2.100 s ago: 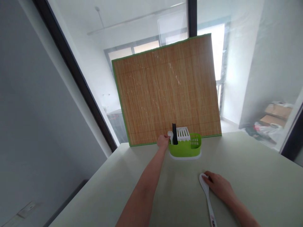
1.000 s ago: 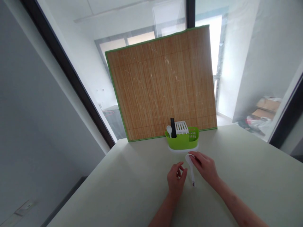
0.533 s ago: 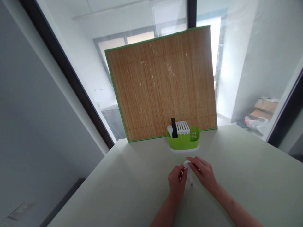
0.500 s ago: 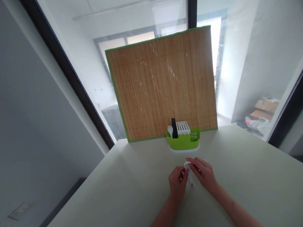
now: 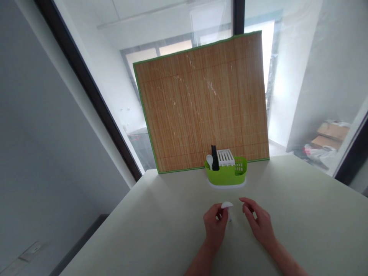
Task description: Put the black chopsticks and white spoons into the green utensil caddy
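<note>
My left hand [image 5: 215, 224] is closed on a white spoon [image 5: 227, 204], pinching it near the bowl. The bowl faces up at the top, and the handle points down behind my fingers, partly hidden. To the right, my right hand [image 5: 261, 224] is apart from the spoon, fingers loosely curled with a gap between thumb and forefinger, holding nothing. Beyond both hands stands a green utensil holder [image 5: 225, 178] on a white base. A second white spoon [image 5: 209, 161] and black chopsticks [image 5: 214, 158] stand upright in its left part, beside a white slotted rack [image 5: 225, 157].
A bamboo mat [image 5: 201, 107] with a green border leans against the glass behind the holder. The pale table [image 5: 161, 230] stretches out under my hands. Past the glass, cardboard boxes [image 5: 330, 134] and plastic bags lie on the right.
My right hand has let go of the spoon and moved to the right. The spoon stays in my left hand, its bowl now tilted differently. The view has shifted slightly.
</note>
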Available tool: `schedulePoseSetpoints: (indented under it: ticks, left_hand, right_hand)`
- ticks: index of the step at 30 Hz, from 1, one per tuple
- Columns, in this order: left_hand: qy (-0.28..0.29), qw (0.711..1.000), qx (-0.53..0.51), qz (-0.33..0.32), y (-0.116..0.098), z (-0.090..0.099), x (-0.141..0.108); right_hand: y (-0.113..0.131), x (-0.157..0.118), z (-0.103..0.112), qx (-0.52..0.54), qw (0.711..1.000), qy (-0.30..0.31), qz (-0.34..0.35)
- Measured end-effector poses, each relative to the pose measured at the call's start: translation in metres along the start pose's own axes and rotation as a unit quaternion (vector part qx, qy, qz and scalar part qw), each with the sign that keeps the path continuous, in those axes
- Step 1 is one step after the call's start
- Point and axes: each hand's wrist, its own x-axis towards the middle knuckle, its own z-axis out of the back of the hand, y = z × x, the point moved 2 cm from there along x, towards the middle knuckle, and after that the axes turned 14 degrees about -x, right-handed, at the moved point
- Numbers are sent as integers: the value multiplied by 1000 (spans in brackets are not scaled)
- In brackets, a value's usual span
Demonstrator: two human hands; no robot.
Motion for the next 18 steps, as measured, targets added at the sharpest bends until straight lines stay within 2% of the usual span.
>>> schedulePoseSetpoints:
  ticks: [3, 7, 9, 11, 13, 15, 18]
  left_hand:
    - [-34, 999, 10, -13, -16, 11, 34]
    - [-97, 994, 17, -45, -43, 27, 110]
    - [-113, 992, 9, -61, -49, 31, 148]
    - [-107, 992, 14, -65, -48, 30, 178]
    - [-78, 994, 66, -43, -39, 26, 199]
    - [-49, 989, 139, -6, -26, 21, 209]
    - [-28, 978, 204, 30, -8, 15, 212]
  right_hand:
    - [-10, -1, -4, -32, 999, 17, -23]
    - [-8, 1, -12, -55, 997, 43, 22]
    - [-4, 1, -16, -62, 995, 57, 47]
    - [-1, 0, -18, -69, 993, 69, 62]
    - [-1, 0, -19, -79, 992, 77, 67]
    - [-4, 1, -20, -88, 991, 80, 62]
    - [-7, 2, -22, -97, 991, 79, 49]
